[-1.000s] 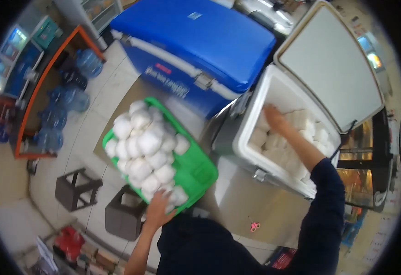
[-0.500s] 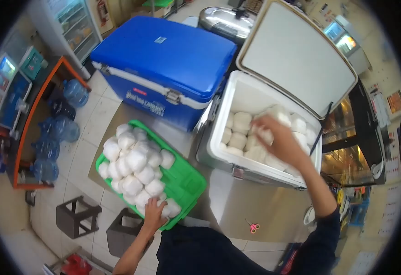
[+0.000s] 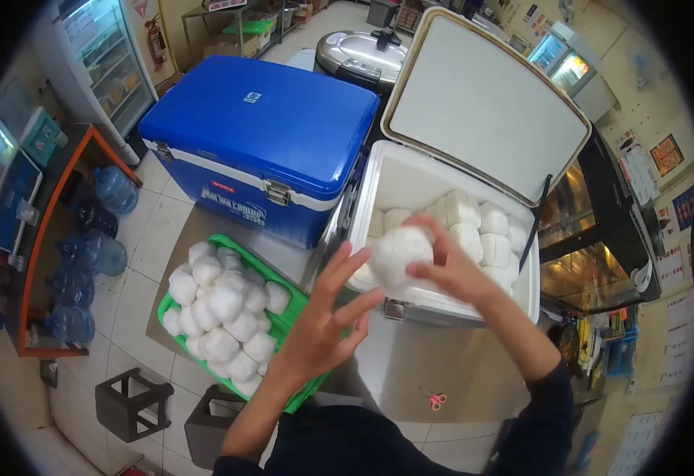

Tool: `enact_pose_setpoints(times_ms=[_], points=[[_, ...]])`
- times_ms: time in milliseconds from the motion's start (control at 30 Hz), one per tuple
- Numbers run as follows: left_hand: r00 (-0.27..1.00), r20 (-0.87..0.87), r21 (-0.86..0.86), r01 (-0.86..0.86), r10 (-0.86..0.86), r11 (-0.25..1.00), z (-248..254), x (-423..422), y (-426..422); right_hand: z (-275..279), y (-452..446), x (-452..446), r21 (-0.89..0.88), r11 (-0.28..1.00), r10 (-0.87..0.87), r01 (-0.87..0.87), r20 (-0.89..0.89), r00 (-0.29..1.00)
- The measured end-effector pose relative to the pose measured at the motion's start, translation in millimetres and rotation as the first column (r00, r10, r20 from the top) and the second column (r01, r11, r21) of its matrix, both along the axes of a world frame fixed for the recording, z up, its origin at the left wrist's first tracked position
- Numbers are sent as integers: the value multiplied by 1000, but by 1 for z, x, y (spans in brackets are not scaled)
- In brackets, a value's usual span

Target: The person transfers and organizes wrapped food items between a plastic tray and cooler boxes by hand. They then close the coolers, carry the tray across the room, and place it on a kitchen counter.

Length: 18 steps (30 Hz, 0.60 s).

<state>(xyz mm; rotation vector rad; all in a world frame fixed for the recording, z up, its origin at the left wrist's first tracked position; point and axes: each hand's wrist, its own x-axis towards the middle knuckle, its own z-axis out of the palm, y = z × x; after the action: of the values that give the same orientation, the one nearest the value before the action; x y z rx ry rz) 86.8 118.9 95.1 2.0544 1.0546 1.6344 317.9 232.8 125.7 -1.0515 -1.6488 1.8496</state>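
My right hand (image 3: 446, 266) grips a round white ball (image 3: 401, 258), possibly plastic-wrapped, just above the near wall of the open cooler box (image 3: 391, 170). Close to its left side is my left hand (image 3: 323, 317), fingers spread and holding nothing. More white balls (image 3: 466, 238) are stacked inside the cooler. A green tray (image 3: 293, 305) at the left carries a heap of similar white balls (image 3: 224, 301); my left forearm covers its near right part. What the balls are made of I cannot tell.
A closed blue cooler box (image 3: 260, 135) stands behind the tray. The open cooler's lid (image 3: 486, 103) leans back. Pink scissors (image 3: 437, 401) lie on the metal table (image 3: 410, 357). Dark stools (image 3: 133, 403) and water bottles (image 3: 93, 254) are on the floor at left.
My right hand has come up and left from inside the cooler with a white ball. My left hand has left the tray's pile, rising rightward, and has opened beside that ball.
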Motion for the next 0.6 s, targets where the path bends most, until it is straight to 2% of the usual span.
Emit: enact_pose_setpoints(times_ms=[67, 133, 167, 233, 300, 367, 400, 467, 500, 533, 600], points=[[999, 1, -10, -33, 33, 999, -7, -8, -8, 0, 54, 1, 219, 971, 38, -94, 249, 968], [984, 159, -31, -75, 79, 997, -27, -15, -21, -54, 114, 6, 386, 895, 25, -223, 457, 889], [985, 154, -22, -78, 81, 997, -35, -21, -31, -85, 139, 7, 439, 852, 2, -286, 543, 840], [979, 61, -407, -154, 194, 901, -52, -33, -57, -164, 190, 11, 451, 832, 38, -323, 535, 844], [971, 23, -555, -187, 240, 810, -79, -47, -88, -229, 228, 14, 459, 812, 77, -361, 529, 845], [927, 75, -677, -223, 367, 701, -84, -56, -119, -272, 246, 12, 298, 805, 252, -513, 611, 751], [923, 75, -683, -228, 378, 694, -92, -64, -134, -269, 246, 10, 291, 802, 264, -522, 611, 746], [895, -99, -753, -353, 434, 555, -109, -82, -163, -242, 236, 8, 387, 700, 189, -601, 711, 678], [895, -97, -763, -348, 436, 545, -115, -87, -175, -220, 223, 1, 369, 641, 116, -673, 820, 560], [873, -148, -760, -402, 465, 511, -119, -92, -184, -204, 204, 0, 358, 644, 123, -676, 823, 554], [849, -197, -755, -450, 490, 477, -122, -97, -190, -186, 164, 5, 474, 626, -151, -620, 853, 499]])
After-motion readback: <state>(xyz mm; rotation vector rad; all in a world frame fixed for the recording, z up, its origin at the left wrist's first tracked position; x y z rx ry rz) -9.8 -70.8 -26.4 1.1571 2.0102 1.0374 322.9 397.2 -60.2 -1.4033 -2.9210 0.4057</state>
